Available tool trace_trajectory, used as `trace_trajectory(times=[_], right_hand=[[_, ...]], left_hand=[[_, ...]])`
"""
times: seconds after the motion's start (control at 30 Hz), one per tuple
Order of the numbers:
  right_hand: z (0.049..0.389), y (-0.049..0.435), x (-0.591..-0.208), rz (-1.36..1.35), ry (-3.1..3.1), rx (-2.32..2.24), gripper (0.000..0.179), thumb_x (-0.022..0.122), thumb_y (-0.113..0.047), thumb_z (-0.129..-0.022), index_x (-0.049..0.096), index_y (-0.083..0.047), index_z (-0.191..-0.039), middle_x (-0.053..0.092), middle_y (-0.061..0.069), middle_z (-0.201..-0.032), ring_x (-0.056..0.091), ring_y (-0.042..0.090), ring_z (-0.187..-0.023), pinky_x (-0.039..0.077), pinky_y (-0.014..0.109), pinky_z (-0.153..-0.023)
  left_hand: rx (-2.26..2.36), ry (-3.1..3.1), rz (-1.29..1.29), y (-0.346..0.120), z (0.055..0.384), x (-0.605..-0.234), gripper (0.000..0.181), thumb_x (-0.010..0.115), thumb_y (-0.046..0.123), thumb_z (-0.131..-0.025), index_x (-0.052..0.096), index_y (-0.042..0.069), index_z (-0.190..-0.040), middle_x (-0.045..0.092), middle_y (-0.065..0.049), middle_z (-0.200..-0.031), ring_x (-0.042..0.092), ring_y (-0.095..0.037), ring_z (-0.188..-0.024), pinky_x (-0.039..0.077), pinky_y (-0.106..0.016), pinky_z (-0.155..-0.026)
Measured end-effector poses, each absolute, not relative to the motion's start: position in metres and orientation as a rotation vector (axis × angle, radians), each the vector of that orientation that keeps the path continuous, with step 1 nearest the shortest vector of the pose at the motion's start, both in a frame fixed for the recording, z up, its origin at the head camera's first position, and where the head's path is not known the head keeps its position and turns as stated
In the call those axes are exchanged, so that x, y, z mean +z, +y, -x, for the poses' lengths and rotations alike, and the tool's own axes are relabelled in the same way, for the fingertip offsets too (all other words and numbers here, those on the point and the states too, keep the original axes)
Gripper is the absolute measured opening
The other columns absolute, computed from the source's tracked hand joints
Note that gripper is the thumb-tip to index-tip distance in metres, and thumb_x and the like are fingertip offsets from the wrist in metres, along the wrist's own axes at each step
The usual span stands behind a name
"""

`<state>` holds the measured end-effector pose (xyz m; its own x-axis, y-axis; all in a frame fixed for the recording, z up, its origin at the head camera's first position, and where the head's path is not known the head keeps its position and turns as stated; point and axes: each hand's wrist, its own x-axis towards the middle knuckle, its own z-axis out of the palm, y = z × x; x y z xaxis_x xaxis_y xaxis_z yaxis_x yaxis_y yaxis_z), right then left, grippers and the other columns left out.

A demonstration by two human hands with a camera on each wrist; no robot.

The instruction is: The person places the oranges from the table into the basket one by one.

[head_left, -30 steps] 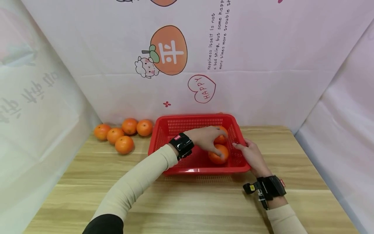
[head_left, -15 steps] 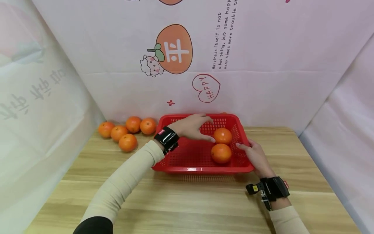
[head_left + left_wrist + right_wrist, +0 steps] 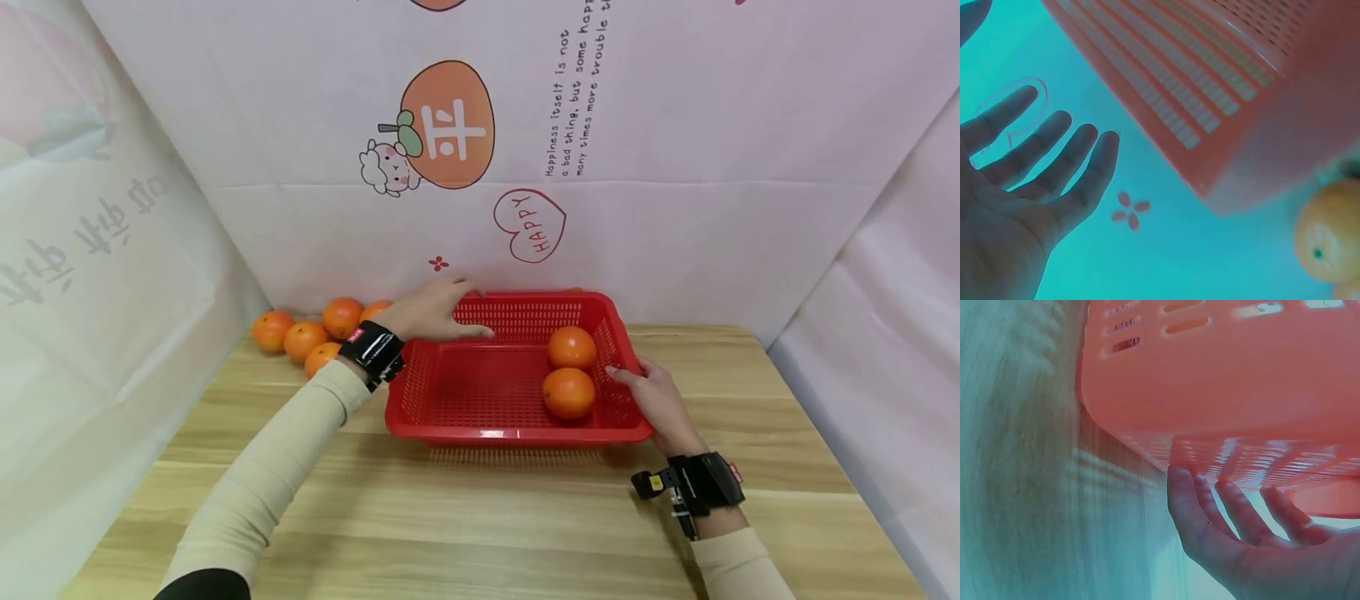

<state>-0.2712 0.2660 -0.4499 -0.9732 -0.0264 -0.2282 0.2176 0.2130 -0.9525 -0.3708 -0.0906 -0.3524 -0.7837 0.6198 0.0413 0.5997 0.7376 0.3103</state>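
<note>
A red plastic basket (image 3: 517, 434) with slotted walls stands on the table, and two oranges (image 3: 568, 393) lie against each other at its right end. My left hand (image 3: 431, 315) is over the basket's back left corner, fingers spread and nothing in them. In the left wrist view its fingers lie apart from the basket's rim, while an orange (image 3: 1329, 234) shows at the right edge. With the thumb inside the right rim and the other fingers against the outer wall, my right hand (image 3: 660, 404) grips the basket; the right wrist view shows those fingertips touching the slotted wall.
Several oranges (image 3: 305, 341) sit on the wooden table (image 3: 480, 517) left of the basket, one partly behind the left hand. Close behind the basket rises a white printed cloth (image 3: 660, 233). More cloth hangs along both sides.
My left hand has let go of the oranges in the basket and moved left to its back left corner. The right hand keeps its grip. The head view has shifted slightly.
</note>
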Motion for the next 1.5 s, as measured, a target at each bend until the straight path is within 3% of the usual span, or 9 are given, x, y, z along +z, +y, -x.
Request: trace_trajectory(times=[0.3, 0.5, 0.8, 1.03, 1.17, 1.27, 1.5], right_hand=[[0.268, 0.265, -0.448, -0.162, 2.294, -1.853, 0.066, 0.054, -0.039, -0.108, 0.034, -0.008, -0.162, 0.05, 0.022, -0.153, 0.068, 0.022, -0.115, 0.062, 0.037, -0.095], [0.269, 0.262, -0.446, -0.17, 2.282, -1.848, 0.066, 0.055, -0.039, -0.108, 0.033, -0.011, -0.164, 0.049, 0.021, -0.155, 0.066, 0.028, -0.122, 0.061, 0.042, -0.098], [0.269, 0.263, -0.447, -0.173, 2.282, -1.863, 0.065, 0.053, -0.038, -0.109, 0.032, -0.009, -0.164, 0.048, 0.021, -0.155, 0.065, 0.027, -0.122, 0.061, 0.041, -0.099], [0.268, 0.263, -0.448, -0.181, 2.278, -1.865, 0.066, 0.053, -0.038, -0.109, 0.031, -0.009, -0.164, 0.048, 0.02, -0.156, 0.063, 0.03, -0.125, 0.06, 0.042, -0.1], [0.266, 0.264, -0.447, -0.182, 2.284, -1.862, 0.067, 0.053, -0.039, -0.109, 0.031, -0.009, -0.164, 0.048, 0.021, -0.156, 0.064, 0.029, -0.125, 0.06, 0.042, -0.101], [0.265, 0.264, -0.446, -0.188, 2.277, -1.865, 0.066, 0.054, -0.039, -0.109, 0.032, -0.01, -0.164, 0.048, 0.021, -0.156, 0.064, 0.028, -0.124, 0.06, 0.043, -0.1], [0.264, 0.263, -0.445, -0.191, 2.276, -1.868, 0.067, 0.055, -0.038, -0.108, 0.032, -0.01, -0.164, 0.049, 0.022, -0.156, 0.068, 0.025, -0.121, 0.06, 0.043, -0.1]], left_hand=[[0.476, 3.009, -0.89, -0.139, 0.374, -0.351, 0.068, 0.068, 0.064, -0.094, 0.058, 0.015, -0.141, 0.049, -0.014, -0.154, 0.052, -0.034, -0.139, 0.049, -0.055, -0.114], [0.557, 3.098, -0.765, -0.184, 0.38, -0.355, 0.069, 0.068, 0.065, -0.093, 0.062, 0.01, -0.136, 0.056, -0.012, -0.143, 0.055, -0.035, -0.132, 0.051, -0.055, -0.11], [0.52, 3.101, -0.603, -0.236, 0.374, -0.377, 0.075, 0.077, 0.056, -0.09, 0.06, 0.001, -0.138, 0.057, -0.022, -0.141, 0.056, -0.039, -0.125, 0.052, -0.059, -0.104], [0.544, 3.071, -0.547, -0.261, 0.365, -0.395, 0.073, 0.082, 0.054, -0.086, 0.062, 0.002, -0.133, 0.067, -0.02, -0.122, 0.062, -0.035, -0.108, 0.054, -0.052, -0.093], [0.462, 3.066, -0.539, -0.271, 0.36, -0.405, 0.064, 0.084, 0.057, -0.083, 0.066, 0.004, -0.114, 0.067, -0.016, -0.102, 0.061, -0.028, -0.091, 0.052, -0.044, -0.08], [0.378, 3.081, -0.506, -0.277, 0.356, -0.413, 0.063, 0.086, 0.057, -0.08, 0.065, 0.005, -0.108, 0.065, -0.012, -0.094, 0.06, -0.025, -0.084, 0.052, -0.042, -0.077], [0.304, 3.134, -0.543, -0.285, 0.35, -0.426, 0.067, 0.088, 0.05, -0.08, 0.068, 0.001, -0.12, 0.071, -0.022, -0.114, 0.067, -0.037, -0.103, 0.057, -0.053, -0.089]])
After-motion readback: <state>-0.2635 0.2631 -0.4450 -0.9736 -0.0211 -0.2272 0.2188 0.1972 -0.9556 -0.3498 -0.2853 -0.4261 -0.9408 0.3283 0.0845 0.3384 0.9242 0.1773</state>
